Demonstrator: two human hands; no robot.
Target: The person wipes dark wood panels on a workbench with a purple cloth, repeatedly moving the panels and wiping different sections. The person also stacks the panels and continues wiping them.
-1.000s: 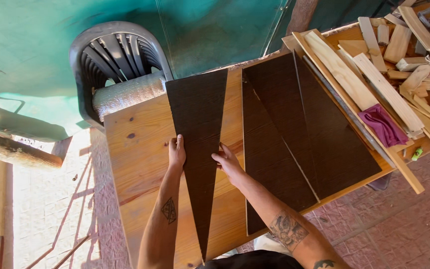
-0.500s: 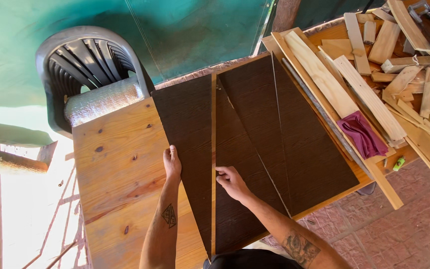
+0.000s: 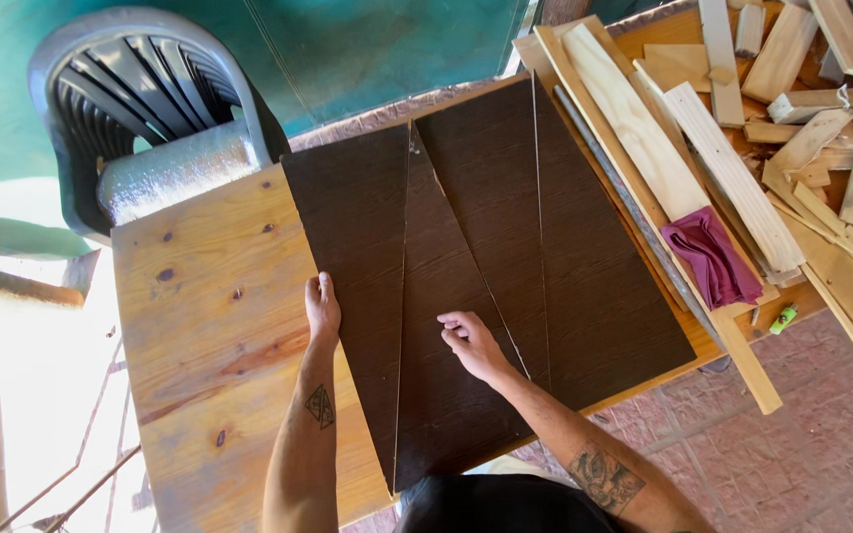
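Half a second back the dark wedge stood slightly proud of its neighbours with a bright edge showing; now it lies flat, closed up against the panels on either side, and both hands have shifted with it.

Nearest the camera, the left hand (image 3: 323, 308) rests flat on the outer edge of the left panel (image 3: 352, 227), fingers together and pointing away from the body, thumb on the bare counter (image 3: 199, 326) beside it. It holds nothing; it presses down on the board's edge. The right hand (image 3: 471, 341) is loosely curled, fingertips down on the wedge (image 3: 441, 326), near the slanted seam on its right side. It grips nothing either.

The wedge sits between the two hands, touching the left panel along a straight seam. Its long axis runs away from the body, narrowing to a point at the far end and widest at the near end, where it overhangs the counter edge. The right hand is the one on it; the left lies just beside it, across the seam.

Further right, the right panel (image 3: 584, 276) meets the wedge along the slanted cut. Beyond that lie long pale wood strips (image 3: 644, 128), a purple cloth (image 3: 713, 259), and a heap of offcuts (image 3: 821, 118). A grey plastic chair (image 3: 140, 109) stands beyond the far left corner.
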